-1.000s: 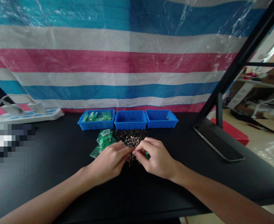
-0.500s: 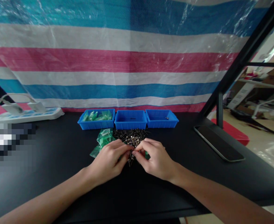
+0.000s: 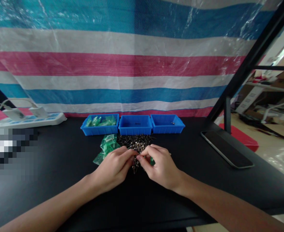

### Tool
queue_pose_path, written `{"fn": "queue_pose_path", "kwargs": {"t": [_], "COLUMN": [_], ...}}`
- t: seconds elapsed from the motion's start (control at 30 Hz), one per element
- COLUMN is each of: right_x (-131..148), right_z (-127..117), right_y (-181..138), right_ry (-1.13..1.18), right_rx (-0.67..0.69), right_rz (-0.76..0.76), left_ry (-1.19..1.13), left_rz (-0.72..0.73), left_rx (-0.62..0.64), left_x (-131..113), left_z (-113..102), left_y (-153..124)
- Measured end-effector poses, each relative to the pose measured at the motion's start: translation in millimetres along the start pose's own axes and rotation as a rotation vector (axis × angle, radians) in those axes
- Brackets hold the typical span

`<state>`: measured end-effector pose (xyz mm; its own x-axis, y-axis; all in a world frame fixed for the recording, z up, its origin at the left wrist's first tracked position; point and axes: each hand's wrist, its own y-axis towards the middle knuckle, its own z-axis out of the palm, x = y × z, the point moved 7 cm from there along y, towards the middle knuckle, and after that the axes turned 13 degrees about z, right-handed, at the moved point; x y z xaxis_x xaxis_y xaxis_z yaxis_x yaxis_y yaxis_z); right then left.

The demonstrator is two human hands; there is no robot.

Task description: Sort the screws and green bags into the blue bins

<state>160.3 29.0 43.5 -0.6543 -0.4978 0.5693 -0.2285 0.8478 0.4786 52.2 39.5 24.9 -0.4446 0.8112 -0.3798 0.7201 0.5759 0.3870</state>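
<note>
My left hand (image 3: 116,166) and my right hand (image 3: 160,164) meet at the fingertips over a pile of small screws (image 3: 137,146). Both are closed in a pinch; whatever lies between the fingertips is too small and hidden to name. Dark screws (image 3: 126,139) form the far side of the pile, with shinier metal ones nearer my fingers. Small green plastic packets (image 3: 108,141) lie beside the pile, just beyond my left hand. A bit of green shows behind my right fingers.
Behind the pile stand three blue bins in a row: the left bin (image 3: 99,130) holds green packets, the middle bin (image 3: 135,130) a dark screw, the right bin (image 3: 168,129) a small metal piece. A phone (image 3: 226,149) lies right. A power strip (image 3: 28,120) sits back left.
My hands stay pinched together over the screws with hardly any movement. The whole view has shifted very slightly.
</note>
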Motion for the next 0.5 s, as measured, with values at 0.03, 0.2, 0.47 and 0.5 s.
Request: {"fn": "queue_pose_path", "kwargs": {"t": [0.03, 0.2, 0.47, 0.5], "right_x": [0.6, 4.5, 0.2, -0.3], "right_z": [0.7, 1.3, -0.7, -0.6], "right_y": [-0.2, -1.2, -1.5, -1.5], "right_ry": [0.0, 0.003, -0.025, -0.023], "right_rx": [-0.002, -0.008, -0.041, -0.044], "right_rz": [0.004, -0.009, 0.011, 0.013], "left_ry": [-0.006, 0.002, 0.039, 0.04], "left_rz": [-0.007, -0.014, 0.049, 0.061], "left_rx": [0.003, -0.012, -0.064, -0.076], "left_x": [-0.4, -3.0, 0.3, 0.5], "left_z": [0.1, -2.0, -3.5, -3.8], "left_y": [0.0, -0.1, -0.5, -0.7]}}
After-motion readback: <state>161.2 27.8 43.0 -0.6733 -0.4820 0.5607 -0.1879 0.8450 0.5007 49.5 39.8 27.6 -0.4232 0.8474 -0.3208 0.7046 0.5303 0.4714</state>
